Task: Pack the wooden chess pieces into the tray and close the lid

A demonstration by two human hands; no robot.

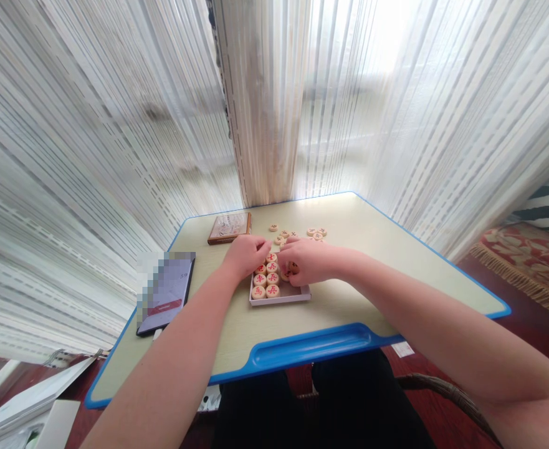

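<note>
On the table (372,240), a shallow box (281,302) sits back from the near edge, round red-marked pieces (273,279) standing in two columns along its left side. The left hand (247,255) is at the box's far left corner, fingers curled together, and the right hand (309,259) bends over its right side, fingers curled downward; whether either grips a piece, I cannot tell. Loose pieces (311,231) lie toward the far edge, and a tablet (174,290) along the left edge.

discs (258,292) in tray (280,301) | tablet (174,292) left of tray | loose discs (318,236) behind
</note>
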